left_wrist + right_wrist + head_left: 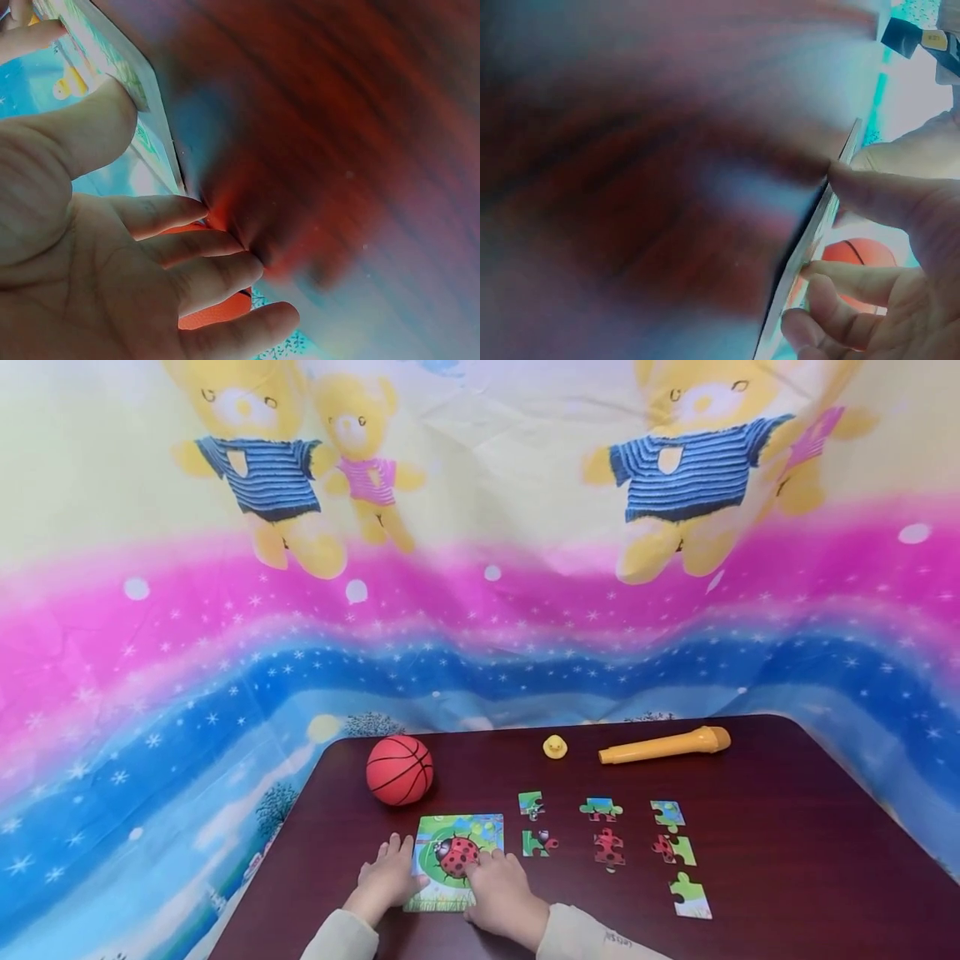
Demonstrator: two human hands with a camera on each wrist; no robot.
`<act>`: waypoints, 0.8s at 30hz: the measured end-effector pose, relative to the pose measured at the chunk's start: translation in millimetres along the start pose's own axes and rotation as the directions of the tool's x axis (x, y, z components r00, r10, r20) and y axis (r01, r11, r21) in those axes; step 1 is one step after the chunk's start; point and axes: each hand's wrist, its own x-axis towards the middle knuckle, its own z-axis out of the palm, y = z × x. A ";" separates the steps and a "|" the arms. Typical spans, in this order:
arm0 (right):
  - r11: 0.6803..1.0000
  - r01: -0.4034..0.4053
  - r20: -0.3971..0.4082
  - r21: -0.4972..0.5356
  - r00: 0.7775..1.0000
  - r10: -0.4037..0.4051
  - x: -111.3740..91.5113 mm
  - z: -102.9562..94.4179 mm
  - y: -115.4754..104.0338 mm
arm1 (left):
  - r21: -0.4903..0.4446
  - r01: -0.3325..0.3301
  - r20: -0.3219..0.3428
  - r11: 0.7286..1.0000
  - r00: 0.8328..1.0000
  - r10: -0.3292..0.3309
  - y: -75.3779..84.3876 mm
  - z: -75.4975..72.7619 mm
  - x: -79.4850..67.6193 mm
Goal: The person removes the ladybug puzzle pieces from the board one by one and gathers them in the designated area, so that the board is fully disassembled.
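Note:
A square ladybug puzzle board (442,902) lies on the dark table. My left hand (386,878) is at its left side, fingers spread with their tips by the table. In the left wrist view, the left thumb (109,124) rests on the board's edge. My right hand (504,893) covers the board's lower right part, a finger touching the ladybug picture. The right wrist view shows the thumb (881,196) and index finger (855,277) touching the board apart from each other, other fingers bent loosely. Whatever lies beneath the right palm is hidden.
Several loose puzzle pieces (609,847) lie in columns to the board's right. A red basketball (400,769) stands at the back left. A yellow rubber duck (555,747) and a yellow toy microphone (663,746) are along the back edge, before a patterned cloth.

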 end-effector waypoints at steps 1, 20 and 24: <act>1.000 -0.003 -0.006 0.012 1.000 0.003 0.4 0.1 -0.4 | -0.001 0.000 -0.002 1.000 1.000 0.000 -0.7 -0.2 -0.3; 0.916 -0.064 -0.128 0.395 0.984 0.124 12.0 3.7 -0.5 | -0.005 -0.012 -0.018 1.000 1.000 0.012 -0.7 -0.8 -2.7; 0.830 -0.024 -0.113 0.557 0.988 0.104 15.0 -0.4 3.1 | 0.003 -0.013 -0.021 1.000 1.000 0.013 -1.0 -0.8 -2.7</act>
